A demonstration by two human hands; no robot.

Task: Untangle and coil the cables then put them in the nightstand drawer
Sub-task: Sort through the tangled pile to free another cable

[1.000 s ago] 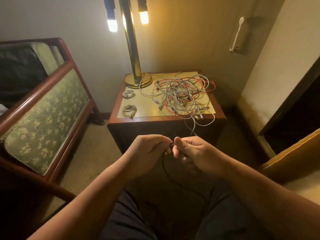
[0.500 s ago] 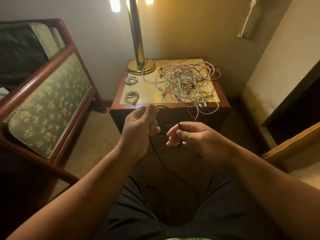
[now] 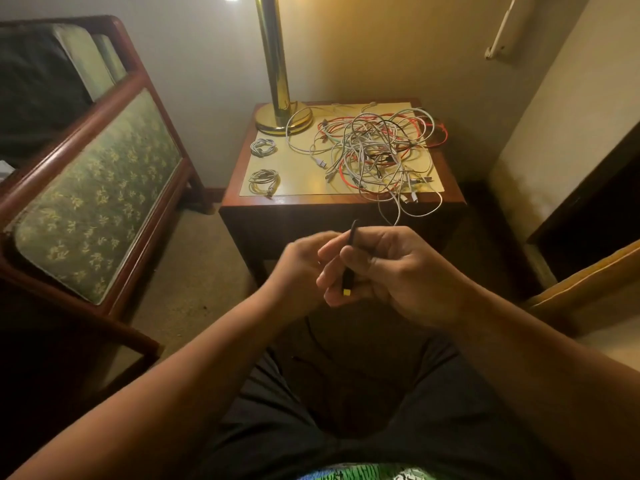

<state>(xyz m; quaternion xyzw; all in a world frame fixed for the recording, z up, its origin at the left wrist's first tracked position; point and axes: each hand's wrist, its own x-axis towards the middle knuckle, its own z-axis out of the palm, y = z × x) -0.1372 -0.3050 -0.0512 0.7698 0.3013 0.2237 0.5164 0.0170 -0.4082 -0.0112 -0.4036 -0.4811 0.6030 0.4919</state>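
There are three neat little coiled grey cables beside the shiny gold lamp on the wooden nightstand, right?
Not three, only two: a far coiled grey cable and a near coiled grey cable lie beside the shiny gold lamp on the wooden nightstand. The head view shows it.

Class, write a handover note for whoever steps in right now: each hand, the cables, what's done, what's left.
Right hand pinches the black cable near its plug.
Left hand is curled beside it, blurred; grip unclear.
Far coil and near coil lie at the left of the nightstand; the tangle covers its right.
Done: two cables coiled.
Left: coil the black cable, untangle the rest, put all in the nightstand.
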